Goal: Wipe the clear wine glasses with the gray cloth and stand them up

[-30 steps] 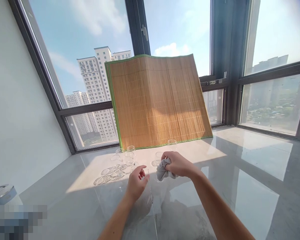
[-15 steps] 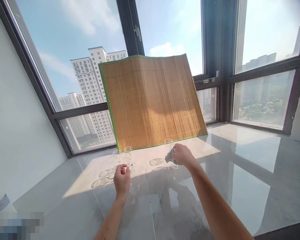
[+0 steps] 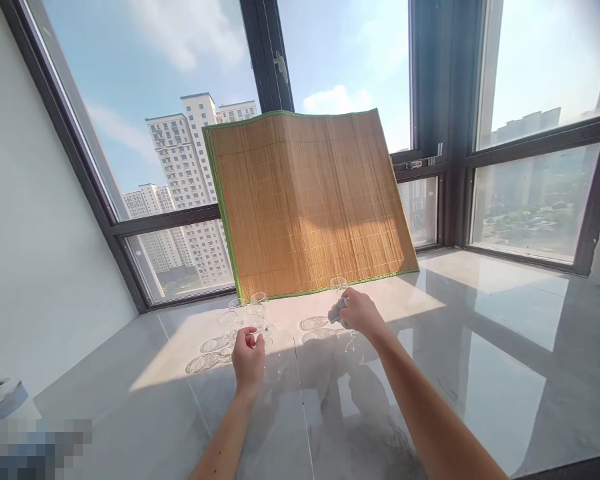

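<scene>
My right hand (image 3: pixel 363 315) is closed on a bunched grey cloth (image 3: pixel 337 311), held low over the shiny tiled ledge. Just behind the cloth, the clear rim of a stemmed glass (image 3: pixel 339 284) shows; the hand and cloth hide much of that glass. My left hand (image 3: pixel 249 353) is closed, with its fingers curled in beside several clear stemmed glasses (image 3: pixel 258 300) on the ledge. Whether those fingers grip a stem is hidden. Glass shadows fall to the left of both hands.
A bamboo mat (image 3: pixel 310 207) with green edging leans on the window behind the glasses. The grey tiled ledge (image 3: pixel 145 427) reaches the dark window frames (image 3: pixel 453 133). A white container (image 3: pixel 5 397) stands at the lower left, partly blurred out.
The whole view has shifted slightly. My right hand and the cloth have moved a little left relative to the glass. My left hand keeps about the same place and curl.
</scene>
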`<state>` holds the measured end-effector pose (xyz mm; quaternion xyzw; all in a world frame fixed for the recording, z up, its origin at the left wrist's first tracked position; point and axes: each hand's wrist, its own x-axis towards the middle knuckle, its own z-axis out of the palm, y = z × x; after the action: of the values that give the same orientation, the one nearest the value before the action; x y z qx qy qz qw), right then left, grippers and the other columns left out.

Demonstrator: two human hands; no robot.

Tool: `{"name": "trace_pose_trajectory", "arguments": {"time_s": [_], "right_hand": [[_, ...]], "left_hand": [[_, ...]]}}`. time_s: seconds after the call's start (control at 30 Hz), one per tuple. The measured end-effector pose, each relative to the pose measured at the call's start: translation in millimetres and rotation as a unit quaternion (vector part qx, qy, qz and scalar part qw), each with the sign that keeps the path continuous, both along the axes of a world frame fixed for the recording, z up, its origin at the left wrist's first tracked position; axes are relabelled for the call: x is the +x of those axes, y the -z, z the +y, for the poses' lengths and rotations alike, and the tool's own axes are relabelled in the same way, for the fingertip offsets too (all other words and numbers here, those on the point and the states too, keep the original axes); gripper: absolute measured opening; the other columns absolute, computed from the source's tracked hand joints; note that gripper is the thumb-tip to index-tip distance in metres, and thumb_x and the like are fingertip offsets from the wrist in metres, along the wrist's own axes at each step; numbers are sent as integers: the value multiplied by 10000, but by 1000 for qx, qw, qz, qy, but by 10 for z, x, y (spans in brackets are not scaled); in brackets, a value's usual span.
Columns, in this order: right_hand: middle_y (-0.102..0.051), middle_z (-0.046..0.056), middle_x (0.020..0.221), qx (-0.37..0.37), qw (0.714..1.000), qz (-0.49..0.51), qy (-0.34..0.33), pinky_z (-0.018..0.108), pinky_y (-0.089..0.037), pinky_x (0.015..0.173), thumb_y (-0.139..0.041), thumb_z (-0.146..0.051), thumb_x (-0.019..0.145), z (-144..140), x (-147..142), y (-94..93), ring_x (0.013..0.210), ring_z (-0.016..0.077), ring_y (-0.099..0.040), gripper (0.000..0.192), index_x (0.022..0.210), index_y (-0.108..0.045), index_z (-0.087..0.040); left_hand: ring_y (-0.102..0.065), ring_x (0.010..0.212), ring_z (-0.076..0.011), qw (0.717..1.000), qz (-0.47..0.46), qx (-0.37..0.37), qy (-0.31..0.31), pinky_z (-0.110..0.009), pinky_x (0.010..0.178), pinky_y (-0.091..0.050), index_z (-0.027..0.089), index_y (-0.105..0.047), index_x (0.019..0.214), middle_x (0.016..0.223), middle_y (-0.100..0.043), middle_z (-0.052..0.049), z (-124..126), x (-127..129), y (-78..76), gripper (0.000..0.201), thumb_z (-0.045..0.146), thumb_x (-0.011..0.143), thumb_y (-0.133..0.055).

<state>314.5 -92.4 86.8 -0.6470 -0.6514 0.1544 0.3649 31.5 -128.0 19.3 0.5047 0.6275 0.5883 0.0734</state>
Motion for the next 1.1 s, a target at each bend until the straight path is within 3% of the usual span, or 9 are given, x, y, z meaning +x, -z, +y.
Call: {"name": "trace_pose_trajectory", "arguments": {"time_s": [0.43, 0.63, 0.8, 0.9, 1.1], "right_hand": [[-698, 53, 855, 19, 998, 63, -20, 212, -391, 542, -524, -44, 656, 151, 23, 140, 625, 127, -598, 380, 1009, -574, -175], [-704, 37, 791, 6, 996, 83, -42, 216, -409, 566, -498, -33, 672, 116, -4, 112, 619, 128, -594, 515, 1172, -529, -153], [-685, 39, 804, 39, 999, 34, -14, 220, -390, 594, -512, -60, 706, 69, -59, 74, 701, 151, -590, 672, 1362, -407, -161], [-658, 36, 806, 93, 995, 28, -11, 234, -396, 635, -512, -102, 742, 48, -170, 96, 747, 168, -585, 623, 1351, -412, -192], [-644, 39, 884, 161, 976, 65, -132, 263, -413, 679, -491, -134, 772, -46, -575, 310, 763, 168, -568, 498, 1261, -456, -226]], "left_hand": [[-465, 584, -130, 999, -46, -21, -12, -255, 597, -393, 243, -517, 924, 638, -423, 74, 14, -33, 31, 204, 331, 746, -564], [-460, 553, -124, 998, -53, -33, -16, -259, 599, -396, 242, -489, 949, 623, -403, 89, 43, -46, 48, 240, 336, 742, -567], [-476, 569, -126, 998, -46, -43, -18, -261, 614, -405, 238, -483, 1004, 633, -405, 90, 73, -67, 86, 283, 325, 746, -560], [-484, 583, -129, 998, -35, -54, -5, -265, 637, -414, 234, -492, 1092, 631, -397, 93, 79, -74, 103, 352, 325, 757, -549], [-491, 587, -136, 997, -26, -70, -9, -277, 668, -421, 212, -498, 1169, 607, -400, 97, 96, -95, 102, 421, 325, 766, -545]]}}
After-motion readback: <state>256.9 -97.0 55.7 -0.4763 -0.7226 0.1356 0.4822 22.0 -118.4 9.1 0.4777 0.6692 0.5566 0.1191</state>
